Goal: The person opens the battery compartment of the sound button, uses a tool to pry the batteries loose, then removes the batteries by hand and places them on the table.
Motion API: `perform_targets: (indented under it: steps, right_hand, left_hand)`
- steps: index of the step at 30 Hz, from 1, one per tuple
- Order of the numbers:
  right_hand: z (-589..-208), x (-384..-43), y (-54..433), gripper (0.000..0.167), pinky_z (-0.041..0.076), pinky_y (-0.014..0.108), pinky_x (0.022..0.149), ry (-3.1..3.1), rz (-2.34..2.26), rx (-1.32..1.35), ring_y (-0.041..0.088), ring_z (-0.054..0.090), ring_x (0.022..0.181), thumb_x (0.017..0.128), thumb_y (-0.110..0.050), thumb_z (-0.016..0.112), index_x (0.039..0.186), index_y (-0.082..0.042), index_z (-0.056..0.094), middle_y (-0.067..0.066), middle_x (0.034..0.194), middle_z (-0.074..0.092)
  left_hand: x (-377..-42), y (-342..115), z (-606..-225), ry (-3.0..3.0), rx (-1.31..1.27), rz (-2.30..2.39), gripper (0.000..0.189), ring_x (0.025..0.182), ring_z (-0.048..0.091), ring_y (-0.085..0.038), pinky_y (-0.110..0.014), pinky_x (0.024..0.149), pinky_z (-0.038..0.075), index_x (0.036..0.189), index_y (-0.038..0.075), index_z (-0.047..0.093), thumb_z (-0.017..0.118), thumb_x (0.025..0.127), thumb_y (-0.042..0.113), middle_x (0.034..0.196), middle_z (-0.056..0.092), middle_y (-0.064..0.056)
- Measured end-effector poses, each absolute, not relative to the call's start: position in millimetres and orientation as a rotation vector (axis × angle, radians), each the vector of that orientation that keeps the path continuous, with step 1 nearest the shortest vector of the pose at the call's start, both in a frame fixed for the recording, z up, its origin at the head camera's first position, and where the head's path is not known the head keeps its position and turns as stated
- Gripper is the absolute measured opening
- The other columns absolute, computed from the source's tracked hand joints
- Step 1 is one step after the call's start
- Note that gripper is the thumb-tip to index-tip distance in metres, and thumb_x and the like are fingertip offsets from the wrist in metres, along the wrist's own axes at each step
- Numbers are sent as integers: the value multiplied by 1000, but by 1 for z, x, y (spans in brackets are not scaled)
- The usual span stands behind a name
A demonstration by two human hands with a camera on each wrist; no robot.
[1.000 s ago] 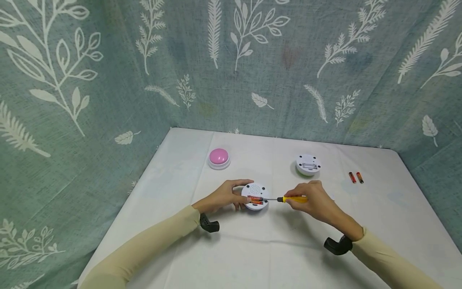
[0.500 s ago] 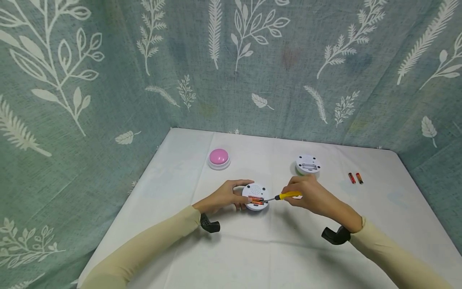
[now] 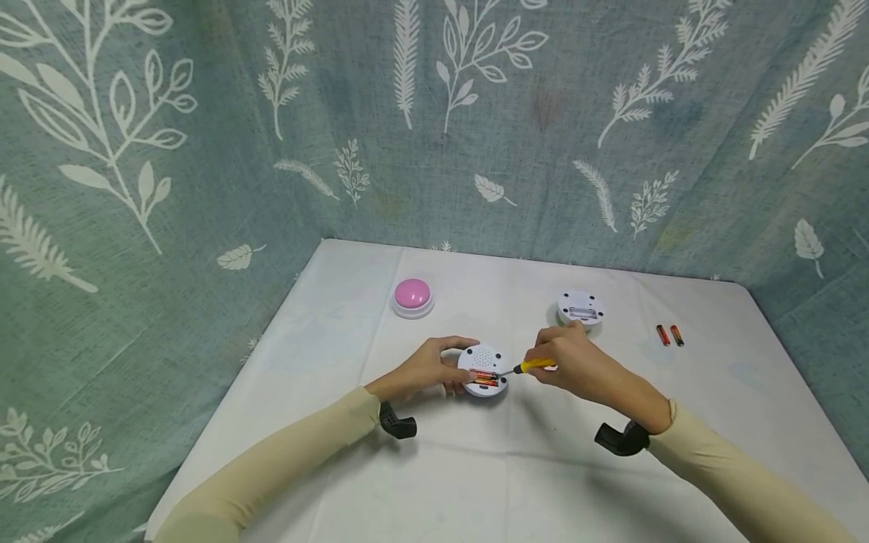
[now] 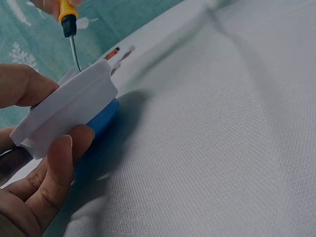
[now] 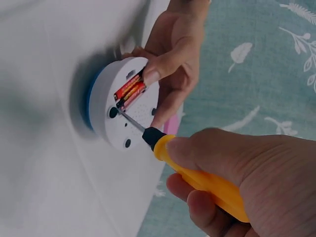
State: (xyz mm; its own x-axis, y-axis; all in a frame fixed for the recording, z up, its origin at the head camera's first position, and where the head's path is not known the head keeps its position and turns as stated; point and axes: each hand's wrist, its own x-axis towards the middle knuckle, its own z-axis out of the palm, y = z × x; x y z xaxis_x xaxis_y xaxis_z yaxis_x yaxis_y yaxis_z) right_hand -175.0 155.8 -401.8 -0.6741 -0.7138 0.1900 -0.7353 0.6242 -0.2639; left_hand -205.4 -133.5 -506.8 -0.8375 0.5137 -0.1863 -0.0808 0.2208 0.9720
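Observation:
My left hand (image 3: 434, 367) grips a round white push-button device (image 3: 483, 358) by its edge, underside up, with its blue dome (image 4: 104, 120) facing the table. Two red AAA batteries (image 5: 131, 90) lie in its battery compartment, and my left thumb touches their end. In my right hand (image 3: 577, 362) is a screwdriver (image 5: 197, 180) with a yellow handle and black collar. The metal tip meets the compartment's edge at the battery ends, near a black foot (image 5: 113, 112). Whether the tip is under a battery I cannot tell.
A pink-domed button (image 3: 412, 294) stands upright at the back left. Behind my right hand lies another white button device (image 3: 580, 308), upside down with its battery compartment bare. Two loose batteries (image 3: 670, 335) lie to the right on the white tablecloth (image 3: 421, 483). A patterned curtain (image 3: 434, 181) hangs behind.
My right hand has moved left and slightly up, tilting the screwdriver from nearly level to handle-raised, its tip staying at the battery ends. My left hand and the device have hardly moved.

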Motion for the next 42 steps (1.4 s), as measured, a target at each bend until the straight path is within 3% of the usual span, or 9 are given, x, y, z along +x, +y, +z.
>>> perform_targets:
  steps: [6, 9, 12, 19, 34, 42]
  right_hand:
    - [-405, -174, 159, 13, 29, 38, 69, -2763, 509, 1197, 8, 59, 73, 81, -9, 89, 93, -11, 82, -8, 81, 65]
    - [-410, -176, 166, 13, 41, 34, 70, -2786, 576, 1162, 7, 60, 70, 83, -10, 87, 95, -9, 83, -7, 81, 68]
    - [-420, -178, 174, 14, 47, 25, 62, -2820, 666, 1124, 6, 58, 70, 85, -9, 85, 99, -8, 83, -5, 83, 69]
    - [-450, -177, 187, 19, 46, 23, 56, -2864, 860, 992, 3, 53, 69, 89, -12, 82, 107, -8, 82, -10, 84, 67]
    - [-486, -172, 192, 26, 50, 28, 72, -2883, 1038, 836, 8, 60, 82, 91, -10, 80, 117, -8, 79, -9, 94, 71]
    - [-482, -172, 195, 23, 54, 40, 82, -2857, 1022, 791, 13, 66, 91, 92, -15, 80, 114, -14, 80, -10, 98, 73]
  left_hand:
    - [-205, -133, -506, 2033, 387, 1664, 65, 71, 72, -26, -32, 61, 57, 144, 17, 58, 85, 85, 16, 94, 75, -16]
    - [-205, -134, -508, 2019, 369, 1688, 65, 72, 72, -27, -32, 61, 58, 143, 15, 59, 86, 85, 16, 106, 72, -15]
    - [-206, -135, -509, 2007, 345, 1709, 64, 73, 72, -26, -32, 62, 58, 142, 13, 59, 86, 84, 14, 120, 66, -12]
    - [-206, -137, -511, 1972, 331, 1735, 64, 72, 71, -25, -32, 61, 58, 142, 13, 59, 85, 83, 9, 124, 64, -14]
    - [-206, -139, -512, 1963, 323, 1730, 61, 74, 71, -24, -31, 63, 57, 141, 15, 59, 83, 85, 11, 135, 55, -11]
    - [-207, -141, -514, 1941, 324, 1745, 62, 74, 70, -25, -31, 63, 57, 142, 17, 58, 83, 86, 12, 133, 58, -11]
